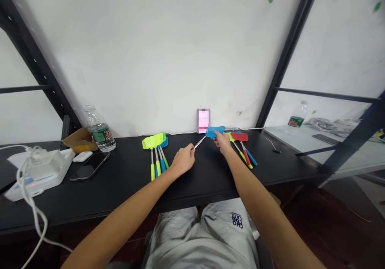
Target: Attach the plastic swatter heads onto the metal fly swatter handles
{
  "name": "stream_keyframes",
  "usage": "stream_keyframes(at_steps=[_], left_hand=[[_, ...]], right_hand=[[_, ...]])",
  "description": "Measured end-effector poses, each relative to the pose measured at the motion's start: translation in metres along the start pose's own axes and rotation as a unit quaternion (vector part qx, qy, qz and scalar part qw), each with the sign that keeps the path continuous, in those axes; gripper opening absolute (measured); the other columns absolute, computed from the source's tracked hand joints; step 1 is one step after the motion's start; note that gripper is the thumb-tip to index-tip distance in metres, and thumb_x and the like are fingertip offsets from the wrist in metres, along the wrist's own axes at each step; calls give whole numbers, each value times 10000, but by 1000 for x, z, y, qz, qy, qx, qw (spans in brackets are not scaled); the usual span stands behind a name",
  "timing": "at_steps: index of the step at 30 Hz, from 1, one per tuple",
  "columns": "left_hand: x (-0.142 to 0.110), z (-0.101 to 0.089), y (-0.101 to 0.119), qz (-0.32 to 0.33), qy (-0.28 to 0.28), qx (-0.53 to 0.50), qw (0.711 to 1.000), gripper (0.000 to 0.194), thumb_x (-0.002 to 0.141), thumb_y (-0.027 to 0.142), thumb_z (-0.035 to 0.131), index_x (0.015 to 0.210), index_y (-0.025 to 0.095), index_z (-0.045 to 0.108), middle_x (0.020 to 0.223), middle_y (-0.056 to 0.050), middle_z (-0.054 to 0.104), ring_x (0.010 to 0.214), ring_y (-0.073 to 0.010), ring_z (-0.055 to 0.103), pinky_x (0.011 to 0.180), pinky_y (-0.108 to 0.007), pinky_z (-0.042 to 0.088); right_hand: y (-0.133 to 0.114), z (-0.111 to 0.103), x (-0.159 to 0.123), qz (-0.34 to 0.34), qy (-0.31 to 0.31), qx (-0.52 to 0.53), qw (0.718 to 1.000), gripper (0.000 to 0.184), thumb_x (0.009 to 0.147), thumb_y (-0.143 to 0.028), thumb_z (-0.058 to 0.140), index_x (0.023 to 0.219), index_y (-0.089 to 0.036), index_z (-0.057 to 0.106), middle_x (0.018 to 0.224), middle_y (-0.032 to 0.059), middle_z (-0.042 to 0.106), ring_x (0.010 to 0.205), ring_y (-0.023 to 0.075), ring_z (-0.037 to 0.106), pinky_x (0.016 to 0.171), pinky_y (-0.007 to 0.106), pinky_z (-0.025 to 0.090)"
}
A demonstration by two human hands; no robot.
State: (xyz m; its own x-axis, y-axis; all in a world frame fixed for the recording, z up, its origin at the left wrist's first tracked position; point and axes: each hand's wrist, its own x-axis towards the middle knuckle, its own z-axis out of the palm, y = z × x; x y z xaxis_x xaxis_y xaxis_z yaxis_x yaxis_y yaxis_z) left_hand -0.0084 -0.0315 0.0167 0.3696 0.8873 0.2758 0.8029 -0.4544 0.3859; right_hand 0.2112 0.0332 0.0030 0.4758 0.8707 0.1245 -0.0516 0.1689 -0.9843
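Observation:
Between my hands is a blue fly swatter [214, 131] with a thin metal rod. My left hand [184, 159] is closed around its handle end, which the fingers hide. My right hand [222, 141] pinches the edge of the blue head. Left of my left hand lies a bunch of several fly swatters [154, 141], with yellow-green and blue heads and yellow, blue and green grips. Beyond my right hand, more fly swatters lie together, among them a red fly swatter [240, 137], with yellow-green and blue ones partly under it.
A phone [203, 120] with a lit screen leans against the white wall. On the black table [126, 197] at left are a water bottle [102, 130], a dark phone [90, 166], a white case [82, 156], a cardboard box [80, 140] and a power strip [45, 176] with cables.

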Motion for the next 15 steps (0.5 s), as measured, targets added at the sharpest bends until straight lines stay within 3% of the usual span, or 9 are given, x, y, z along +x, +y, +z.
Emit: stream_keyframes(at_steps=[2,5,15], left_hand=[[0,0,-1,3,1,2,1000,229,978,316,350,997,243,566,859,-53,686,804,-217,659,690,-288,409],[1,1,-3,-2,4,8,1000,244,978,322,339,1003,249,570,868,-56,689,812,-225,659,697,-293,411],[2,5,-4,-2,7,9,1000,234,976,317,330,958,234,548,872,-66,678,819,-225,650,688,-291,403]], right_hand=[[-7,3,-5,29,-8,66,997,187,776,-305,616,714,-199,475,546,1,593,369,77,405,328,180,207],[-12,6,-11,39,-37,114,992,197,769,-293,640,743,-196,471,590,19,638,376,70,419,324,165,206],[-11,10,-17,23,-100,125,987,252,747,-338,699,758,-180,504,631,24,649,400,60,429,348,162,210]])
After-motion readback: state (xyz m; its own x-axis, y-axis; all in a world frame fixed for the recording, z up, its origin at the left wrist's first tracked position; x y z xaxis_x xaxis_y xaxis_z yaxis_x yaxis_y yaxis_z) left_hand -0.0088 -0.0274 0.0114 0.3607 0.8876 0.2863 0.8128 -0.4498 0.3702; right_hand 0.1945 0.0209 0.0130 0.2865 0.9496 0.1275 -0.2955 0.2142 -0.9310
